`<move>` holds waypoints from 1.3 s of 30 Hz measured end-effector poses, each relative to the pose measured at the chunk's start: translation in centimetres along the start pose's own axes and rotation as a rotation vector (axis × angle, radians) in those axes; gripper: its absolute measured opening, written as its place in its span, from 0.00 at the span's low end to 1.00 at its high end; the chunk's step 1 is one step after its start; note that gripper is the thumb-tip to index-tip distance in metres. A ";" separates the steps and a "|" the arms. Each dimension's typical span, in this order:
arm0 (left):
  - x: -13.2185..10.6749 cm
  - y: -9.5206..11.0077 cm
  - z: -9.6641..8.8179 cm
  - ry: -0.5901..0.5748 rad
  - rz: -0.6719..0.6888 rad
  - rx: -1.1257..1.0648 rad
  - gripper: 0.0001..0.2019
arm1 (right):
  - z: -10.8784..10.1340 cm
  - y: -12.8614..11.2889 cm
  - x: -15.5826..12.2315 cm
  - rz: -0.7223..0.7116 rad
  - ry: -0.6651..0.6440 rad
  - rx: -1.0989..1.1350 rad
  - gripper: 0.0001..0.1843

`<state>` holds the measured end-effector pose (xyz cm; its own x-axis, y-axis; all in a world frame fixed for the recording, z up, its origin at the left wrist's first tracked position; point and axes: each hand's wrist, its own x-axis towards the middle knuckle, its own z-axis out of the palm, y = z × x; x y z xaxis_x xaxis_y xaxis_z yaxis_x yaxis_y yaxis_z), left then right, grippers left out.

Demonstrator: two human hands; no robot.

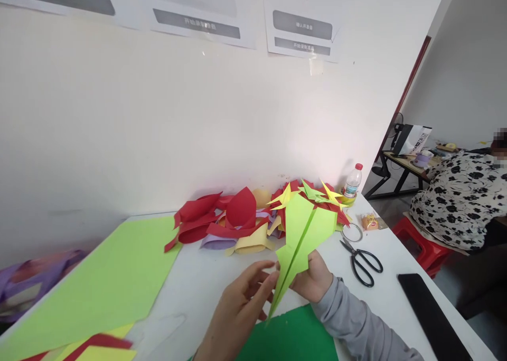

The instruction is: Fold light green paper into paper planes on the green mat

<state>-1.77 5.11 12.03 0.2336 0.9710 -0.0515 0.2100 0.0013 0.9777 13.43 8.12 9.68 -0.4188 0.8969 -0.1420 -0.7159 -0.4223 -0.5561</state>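
Note:
A light green folded paper plane (301, 234) is held up over the white table (206, 281), its nose pointing down toward me. My right hand (312, 277), in a grey sleeve, grips the plane's underside fold. My left hand (241, 303) pinches the plane's lower left edge with thumb and fingers. Just below the hands lies a dark green sheet (293, 337).
A large light green sheet (106, 281) covers the left of the table. A pile of red, yellow and purple paper scraps (237, 223) lies by the wall. Black scissors (362, 263), a tape ring (352, 232), a water bottle (352, 181) and a black phone (431, 316) sit right. A person in a patterned top (459, 202) sits far right.

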 end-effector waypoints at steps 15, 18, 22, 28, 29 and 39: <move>0.7 -2.2 -1.4 0.020 -0.063 -0.023 0.36 | 1.0 0.5 0.0 -0.139 0.010 -0.294 0.24; 0.8 -2.6 -1.2 -0.008 -0.090 -0.010 0.39 | 0.6 0.4 0.1 -0.154 0.003 -0.290 0.23; 0.5 -2.9 -0.2 0.036 -0.085 -0.011 0.39 | 0.3 -0.3 0.0 -0.141 -0.001 -0.276 0.16; 0.4 -0.8 1.7 0.150 -0.023 -0.093 0.32 | 0.3 -1.9 0.0 -0.124 0.125 -0.181 0.15; 0.9 0.0 1.8 0.190 0.004 -0.118 0.31 | 0.2 -2.2 0.0 -0.130 0.170 -0.150 0.15; 12.4 5.0 3.1 0.320 -0.077 -0.305 0.11 | 0.8 -5.8 -2.7 -0.325 0.358 0.233 0.15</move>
<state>5.09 16.46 15.67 -0.0876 0.9903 -0.1075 -0.0854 0.1001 0.9913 18.29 8.09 13.97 0.0327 0.9577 -0.2858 -0.8990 -0.0968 -0.4272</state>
